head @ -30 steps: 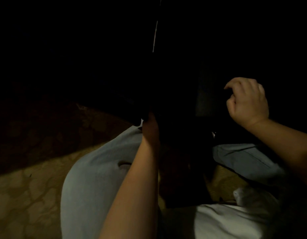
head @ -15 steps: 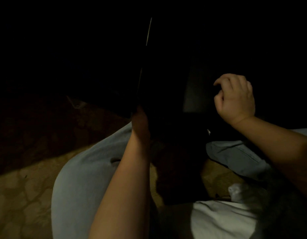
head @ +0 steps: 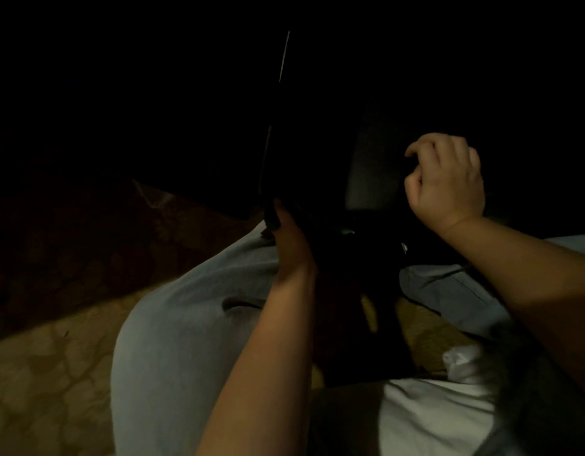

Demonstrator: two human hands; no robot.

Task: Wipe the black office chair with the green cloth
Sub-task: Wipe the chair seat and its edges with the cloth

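Note:
The black office chair [head: 310, 153] is a dark mass in the upper middle, with one thin pale edge line catching light. My left hand [head: 292, 240] reaches up to its lower edge, and its fingers are lost in shadow against the chair. A tiny green glint [head: 347, 231] shows just to the right of that hand; I cannot tell whether it is the green cloth. Further right, my right hand [head: 447, 179] is raised next to a faintly lit chair panel [head: 370, 169], fingers curled, with nothing visible in them.
I am low over a patterned tan floor [head: 44, 383], lit at the lower left and dark beyond. My knees in light grey trousers [head: 185, 324] flank a dark chair part [head: 357, 324] between them. A white shirt hem [head: 426, 419] is at the bottom.
The view has shifted slightly. Both hands have stayed at nearly the same places on the chair, and the right hand has kept its curled shape.

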